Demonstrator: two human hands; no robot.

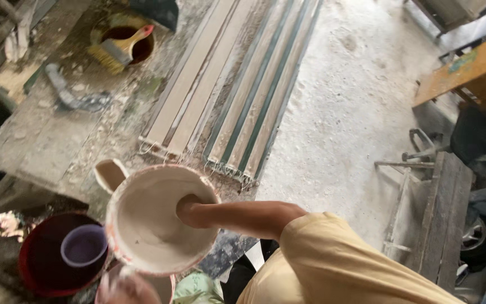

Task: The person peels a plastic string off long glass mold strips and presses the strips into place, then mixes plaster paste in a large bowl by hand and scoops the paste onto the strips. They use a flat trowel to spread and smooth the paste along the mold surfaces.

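My right hand (189,209) reaches down into the white paint-coated bucket (142,247), which stands beside the red bucket (40,270) holding a purple cup (84,245); my fingers are buried, state unclear.

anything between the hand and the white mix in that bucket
Nothing visible does. The right hand is already plunged into the white mix inside the paint-stained bucket, its fingers hidden below the surface. The left hand is not in view.

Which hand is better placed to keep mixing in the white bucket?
Likely the right hand: that yellow-sleeved arm reaches into the white bucket, hand sunk in the pale mix. The left hand is out of view.
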